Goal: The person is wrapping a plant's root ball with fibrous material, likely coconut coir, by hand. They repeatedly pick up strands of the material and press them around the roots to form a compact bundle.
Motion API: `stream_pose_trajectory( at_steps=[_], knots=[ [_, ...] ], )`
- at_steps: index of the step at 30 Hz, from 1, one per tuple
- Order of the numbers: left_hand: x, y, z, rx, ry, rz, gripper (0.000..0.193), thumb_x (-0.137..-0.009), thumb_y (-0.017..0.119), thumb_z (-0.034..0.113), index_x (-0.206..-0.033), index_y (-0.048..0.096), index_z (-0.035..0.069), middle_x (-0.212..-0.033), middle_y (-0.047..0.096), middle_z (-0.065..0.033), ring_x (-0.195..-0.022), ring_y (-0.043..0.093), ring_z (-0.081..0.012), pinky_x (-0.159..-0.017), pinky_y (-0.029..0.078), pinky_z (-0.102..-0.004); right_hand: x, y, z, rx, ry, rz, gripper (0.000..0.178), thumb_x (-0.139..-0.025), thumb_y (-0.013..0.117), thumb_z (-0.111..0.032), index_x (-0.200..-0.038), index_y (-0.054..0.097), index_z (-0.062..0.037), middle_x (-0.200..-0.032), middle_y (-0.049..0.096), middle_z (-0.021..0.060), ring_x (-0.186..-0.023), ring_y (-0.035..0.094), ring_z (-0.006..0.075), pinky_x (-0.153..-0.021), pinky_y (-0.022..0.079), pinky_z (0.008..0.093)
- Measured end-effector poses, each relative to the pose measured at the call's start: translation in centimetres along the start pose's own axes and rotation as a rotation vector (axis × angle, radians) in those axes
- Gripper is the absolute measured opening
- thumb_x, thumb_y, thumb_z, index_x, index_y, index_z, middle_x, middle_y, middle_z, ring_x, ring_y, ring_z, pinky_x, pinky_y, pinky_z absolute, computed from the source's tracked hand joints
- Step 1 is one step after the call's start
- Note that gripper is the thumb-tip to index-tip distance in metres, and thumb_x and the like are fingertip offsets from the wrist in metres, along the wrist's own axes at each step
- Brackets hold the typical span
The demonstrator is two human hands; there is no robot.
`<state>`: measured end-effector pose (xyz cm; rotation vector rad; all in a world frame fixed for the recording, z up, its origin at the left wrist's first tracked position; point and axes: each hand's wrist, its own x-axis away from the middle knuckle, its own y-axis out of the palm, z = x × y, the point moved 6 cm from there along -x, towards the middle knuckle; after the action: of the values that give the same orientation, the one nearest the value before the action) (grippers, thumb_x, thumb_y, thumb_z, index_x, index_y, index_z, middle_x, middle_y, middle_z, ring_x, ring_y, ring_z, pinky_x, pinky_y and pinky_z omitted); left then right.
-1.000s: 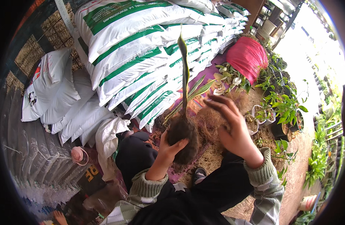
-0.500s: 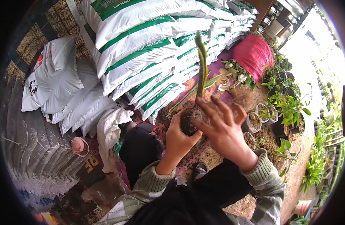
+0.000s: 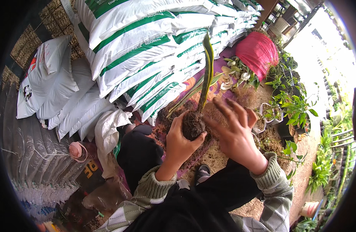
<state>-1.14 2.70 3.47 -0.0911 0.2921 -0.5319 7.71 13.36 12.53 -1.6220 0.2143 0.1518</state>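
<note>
My left hand (image 3: 181, 146) is wrapped round the dark, soil-covered root ball of a snake plant (image 3: 207, 73). The plant stands nearly upright, with a long, yellow-edged green leaf rising from the roots. Just to the right is my right hand (image 3: 239, 138), fingers spread and holding nothing. Its index fingertip comes close to the root ball; whether it touches I cannot tell. Behind the plant, narrow green leaves (image 3: 185, 98) lie low over loose soil on a purple patterned sheet (image 3: 229, 69).
White sacks with green bands (image 3: 147, 46) are stacked high ahead. Plain white sacks (image 3: 50, 77) lean at the left, near a pink-lidded container (image 3: 78, 150). A red sack (image 3: 258, 54) lies at the far right, above potted leafy plants (image 3: 296, 104).
My right hand has drawn back slightly from the root ball, uncovering the leaf's base and roots. My left hand keeps its hold. The whole view has shifted a little.
</note>
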Motion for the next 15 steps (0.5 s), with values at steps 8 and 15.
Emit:
stream_pose_trajectory(
  at_steps=[8,15],
  knots=[
    [-0.1,0.3,-0.4,0.047,-0.012,0.014,0.058,-0.066,0.079,0.012,-0.117,0.054,-0.001,-0.104,0.06,-0.0143,-0.092,0.064,-0.0256,-0.081,0.051,-0.0337,-0.3,0.6,1.2,-0.156,0.044,0.063,0.053,-0.067,0.059,-0.002,-0.118,0.064,-0.0188,-0.144,0.04,0.0107,-0.13,0.035,0.0345,-0.098,0.024,0.0542],
    [0.5,0.5,-1.3,0.232,-0.124,0.007,0.057,-0.068,0.078,0.012,-0.118,0.053,-0.002,-0.102,0.061,-0.0131,-0.091,0.064,-0.021,-0.081,0.05,-0.0319,-1.3,-0.4,1.2,-0.159,0.11,0.144,0.055,-0.065,0.056,0.002,-0.116,0.064,-0.0174,-0.141,0.04,0.0134,-0.13,0.035,0.0356,-0.099,0.025,0.0531]
  ],
)
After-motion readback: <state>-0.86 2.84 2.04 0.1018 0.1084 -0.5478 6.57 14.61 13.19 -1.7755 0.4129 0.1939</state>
